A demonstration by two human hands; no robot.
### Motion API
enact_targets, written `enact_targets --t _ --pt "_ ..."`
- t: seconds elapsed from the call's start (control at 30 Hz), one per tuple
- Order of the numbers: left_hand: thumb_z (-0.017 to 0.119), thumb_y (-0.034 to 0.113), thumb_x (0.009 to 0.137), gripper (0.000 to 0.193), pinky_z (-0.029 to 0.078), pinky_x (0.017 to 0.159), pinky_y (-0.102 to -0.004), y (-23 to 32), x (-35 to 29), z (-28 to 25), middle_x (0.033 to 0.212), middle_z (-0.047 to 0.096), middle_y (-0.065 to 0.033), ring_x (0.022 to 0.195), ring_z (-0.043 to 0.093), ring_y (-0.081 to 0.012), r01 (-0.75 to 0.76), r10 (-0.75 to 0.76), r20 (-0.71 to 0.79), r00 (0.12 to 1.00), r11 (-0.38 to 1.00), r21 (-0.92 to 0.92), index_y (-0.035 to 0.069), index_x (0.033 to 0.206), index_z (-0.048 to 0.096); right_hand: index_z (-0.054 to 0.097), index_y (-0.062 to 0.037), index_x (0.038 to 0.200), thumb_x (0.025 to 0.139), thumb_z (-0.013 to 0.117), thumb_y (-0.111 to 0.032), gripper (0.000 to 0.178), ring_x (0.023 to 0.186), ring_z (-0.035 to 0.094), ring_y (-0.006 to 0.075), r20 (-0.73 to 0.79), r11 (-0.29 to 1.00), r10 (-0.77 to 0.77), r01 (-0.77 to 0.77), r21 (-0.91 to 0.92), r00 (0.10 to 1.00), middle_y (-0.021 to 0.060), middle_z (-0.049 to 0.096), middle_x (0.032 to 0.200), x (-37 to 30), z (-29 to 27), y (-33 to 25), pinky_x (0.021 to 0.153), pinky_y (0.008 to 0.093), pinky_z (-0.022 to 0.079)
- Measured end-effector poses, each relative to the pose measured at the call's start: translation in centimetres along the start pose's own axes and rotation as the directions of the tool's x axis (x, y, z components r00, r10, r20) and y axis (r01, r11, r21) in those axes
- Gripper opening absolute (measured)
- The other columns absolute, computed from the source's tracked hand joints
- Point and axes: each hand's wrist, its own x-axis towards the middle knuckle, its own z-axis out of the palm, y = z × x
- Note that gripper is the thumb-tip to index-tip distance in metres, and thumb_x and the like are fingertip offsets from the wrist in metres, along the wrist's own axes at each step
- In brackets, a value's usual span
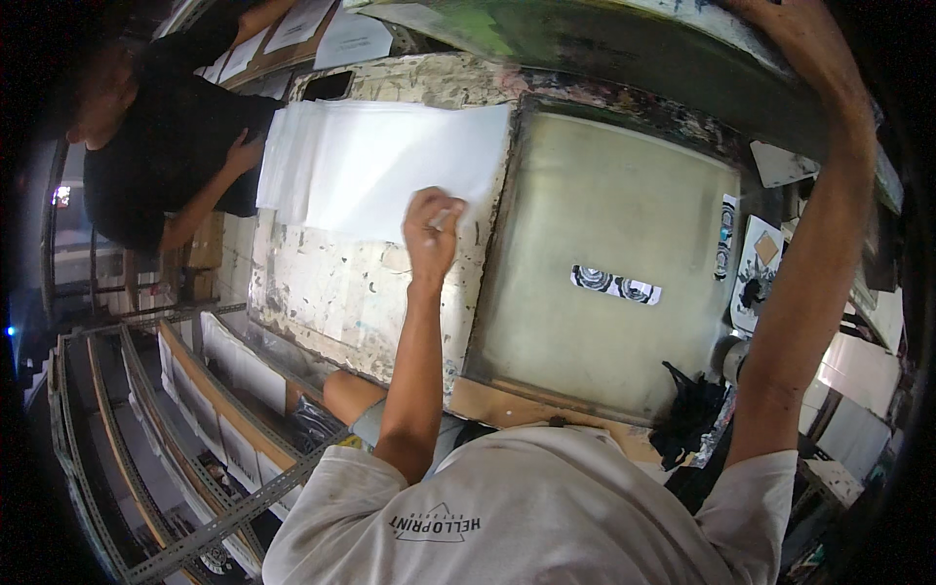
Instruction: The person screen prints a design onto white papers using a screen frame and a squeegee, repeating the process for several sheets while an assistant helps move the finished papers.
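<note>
My left hand (432,232) is over the near edge of a stack of white sheets (390,146), fingers curled together and slightly blurred. Whether anything is pinched in them I cannot make out. My right arm reaches far up, and my right hand (795,34) grips the edge of a tilted screen printing frame (624,58), its fingertips cut off by the picture's top. Below that frame lies a pale greenish printing bed (595,195). A small strip with black round patterns (616,285) sits on the bed, and a similar strip (725,237) is at its right edge.
A co-worker in black (180,136) stands at the left, one hand near the sheets. A metal rack (185,419) with boards fills the lower left. Beside the bed's lower right corner lies a black rag (687,414). The paint-flecked table (331,292) extends below the sheets.
</note>
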Motion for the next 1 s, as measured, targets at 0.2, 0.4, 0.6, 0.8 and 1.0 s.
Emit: enact_targets --t 0.2,0.4,0.6,0.8,1.0 --pt "0.063 0.049 0.095 0.047 0.017 0.119 -0.0648 3.1 -3.8 4.6 0.156 0.045 -0.0095 0.149 0.030 -0.0410 -0.193 -0.037 0.478 0.878 0.886 0.422 0.022 0.134 0.068 0.074 -0.0031 0.114 0.080 0.084 -0.045 0.055 0.113 0.060 0.0300 0.076 1.000 0.003 -0.003 0.006 0.997 0.0181 0.064 0.121 0.5 1.0 -0.1 0.100 0.0397 0.048" --pt "0.067 0.041 0.091 0.053 0.013 0.119 -0.0700 4.2 -3.4 14.8 0.163 0.036 -0.0078 0.151 0.023 -0.0433 -0.415 0.221 0.636 0.739 0.893 0.172 0.025 0.141 0.060 0.075 0.0013 0.113 0.077 0.081 -0.058 0.069 0.100 0.067 0.0311 0.358 0.992 -0.022 -0.023 0.121 0.933 0.0202 0.070 0.113 2.3 -1.4 0.0 0.089 0.0395 0.055" --pt "0.063 0.043 0.093 0.053 0.005 0.122 -0.0656 7.4 -3.4 21.1 0.165 0.032 -0.0052 0.155 0.018 -0.0388 -0.501 0.323 0.728 0.605 0.865 0.033 0.028 0.143 0.059 0.074 0.0051 0.113 0.077 0.081 -0.054 0.070 0.095 0.073 0.0354 0.147 0.989 -0.125 0.111 0.099 0.981 0.0259 0.074 0.106 2.4 0.6 1.1 0.089 0.0403 0.057" --pt "0.067 0.039 0.091 0.053 0.006 0.122 -0.0664 8.5 -5.5 21.2 0.164 0.033 -0.0046 0.154 0.019 -0.0376 -0.515 0.357 0.734 0.578 0.857 -0.011 0.027 0.142 0.059 0.072 0.0067 0.116 0.077 0.082 -0.053 0.073 0.100 0.072 0.0366 0.211 0.970 -0.147 0.099 0.223 0.966 0.0286 0.072 0.112 2.2 -0.6 1.5 0.092 0.0407 0.056" --pt "0.066 0.038 0.092 0.054 0.006 0.121 -0.0682 8.9 -7.3 20.9 0.164 0.033 -0.0056 0.154 0.019 -0.0378 -0.503 0.355 0.727 0.588 0.864 -0.016 0.026 0.144 0.058 0.073 0.0064 0.114 0.076 0.083 -0.053 0.071 0.094 0.072 0.0359 0.200 0.962 -0.163 0.110 0.251 0.966 0.0272 0.073 0.106 1.9 -0.5 1.3 0.088 0.0402 0.057"
